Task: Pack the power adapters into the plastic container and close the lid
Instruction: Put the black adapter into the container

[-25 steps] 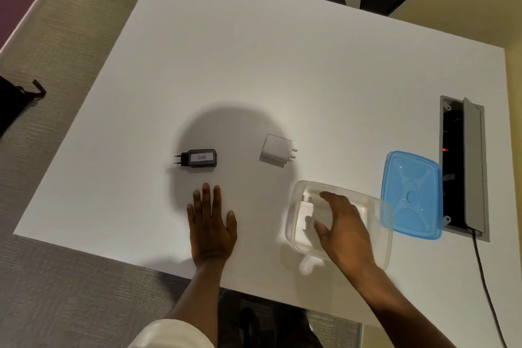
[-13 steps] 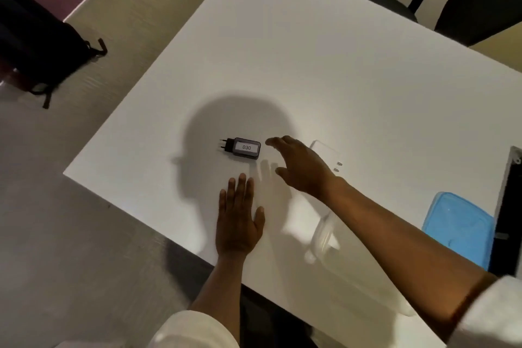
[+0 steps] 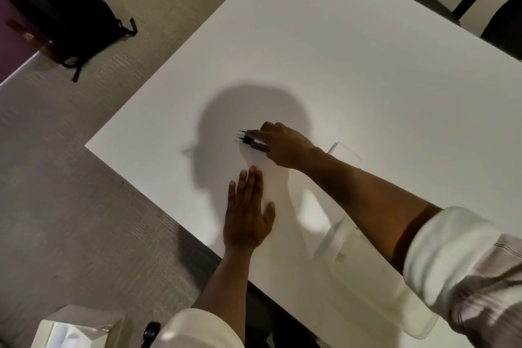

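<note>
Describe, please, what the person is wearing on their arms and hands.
Both hands, the left hand and right hand, are bare: no gloves, rings or watch visible. Each forearm is uncovered, with a white sleeve pushed up towards the elbow; the right one shows faint stripes.

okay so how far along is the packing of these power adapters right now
Done: I can't confirm any adapter inside the clear plastic container; the arm covers most of it. In hand: the right hand is closing on the black adapter, with the left hand flat on the table. Left: that adapter and the white adapter behind the wrist need packing, then the lid, which is out of view, goes on.
</note>
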Demonstrator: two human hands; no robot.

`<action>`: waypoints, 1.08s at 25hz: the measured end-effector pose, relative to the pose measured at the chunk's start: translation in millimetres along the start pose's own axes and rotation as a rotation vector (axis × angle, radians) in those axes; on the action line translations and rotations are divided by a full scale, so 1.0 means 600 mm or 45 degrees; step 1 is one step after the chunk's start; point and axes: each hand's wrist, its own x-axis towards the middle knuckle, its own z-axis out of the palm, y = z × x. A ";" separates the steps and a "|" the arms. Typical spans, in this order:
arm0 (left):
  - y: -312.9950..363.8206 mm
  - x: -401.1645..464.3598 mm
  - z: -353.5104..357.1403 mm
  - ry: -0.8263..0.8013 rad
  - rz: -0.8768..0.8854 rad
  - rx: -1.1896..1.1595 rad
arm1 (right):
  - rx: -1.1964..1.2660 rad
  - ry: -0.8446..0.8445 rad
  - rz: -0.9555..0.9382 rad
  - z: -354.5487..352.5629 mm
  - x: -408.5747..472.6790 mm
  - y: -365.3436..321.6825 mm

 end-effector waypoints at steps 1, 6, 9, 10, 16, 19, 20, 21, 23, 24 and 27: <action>0.000 0.000 0.000 -0.001 0.002 0.003 | 0.011 0.018 0.020 0.003 -0.002 0.002; 0.003 0.000 -0.003 -0.017 0.003 0.008 | 0.058 0.054 0.193 0.006 -0.038 0.012; 0.005 -0.001 -0.005 -0.034 0.004 0.036 | 0.114 0.075 0.355 0.009 -0.074 0.012; 0.004 -0.002 -0.006 -0.036 0.004 0.047 | 0.138 0.088 0.404 0.014 -0.085 0.010; 0.006 0.001 -0.006 -0.063 0.005 0.083 | 0.420 0.233 0.681 0.035 -0.142 -0.001; 0.007 0.001 -0.009 -0.080 0.009 0.096 | 0.566 0.380 0.772 0.032 -0.179 -0.017; 0.007 0.001 -0.010 -0.084 0.013 0.099 | 0.621 0.457 0.795 0.028 -0.193 -0.026; 0.008 0.001 -0.012 -0.090 0.020 0.102 | 0.673 0.543 0.814 0.024 -0.211 -0.036; 0.009 0.000 -0.013 -0.103 0.033 0.121 | 0.748 0.695 0.853 0.015 -0.254 -0.056; 0.009 0.000 -0.013 -0.107 0.037 0.132 | 0.773 0.745 0.879 0.011 -0.278 -0.065; 0.009 0.000 -0.011 -0.132 0.074 0.142 | 0.856 0.775 0.996 0.011 -0.356 -0.084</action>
